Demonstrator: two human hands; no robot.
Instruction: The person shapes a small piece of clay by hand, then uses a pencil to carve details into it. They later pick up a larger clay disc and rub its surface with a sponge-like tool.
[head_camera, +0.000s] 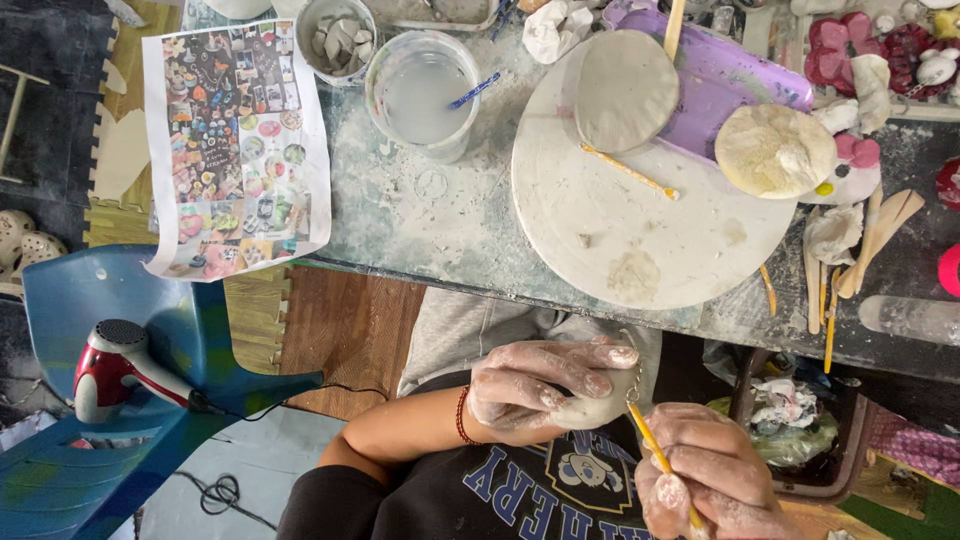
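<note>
Low in the view, close to the person's chest, the left hand (540, 385) wraps a pale lump of clay (600, 405), fingers curled over its top and thumb under it, so its grip is closed around the piece. The right hand (715, 485), dusted with dried clay, pinches a thin yellow-handled tool (660, 460) between thumb and fingers; the tool's wire tip touches the right side of the clay lump. Both hands hang in front of the near edge of the counter (440, 230), over the lap, not on it.

On the counter beyond, a round white board (640, 230) lies flat, smeared with clay. A grey clay disc (625, 90) rests at its far edge, partly on a purple tray (730, 85). A second yellow tool (630, 172) lies on the board just near of the disc. A round cream sponge (775, 150) sits at the board's right rim. To the left stands a clear tub of cloudy water (420, 95) with a blue-handled brush in it, and farther left a printed picture sheet (235, 145) overhangs the counter edge. A red and white hair dryer (115, 370) lies on a blue chair (190, 330) at the left.
</note>
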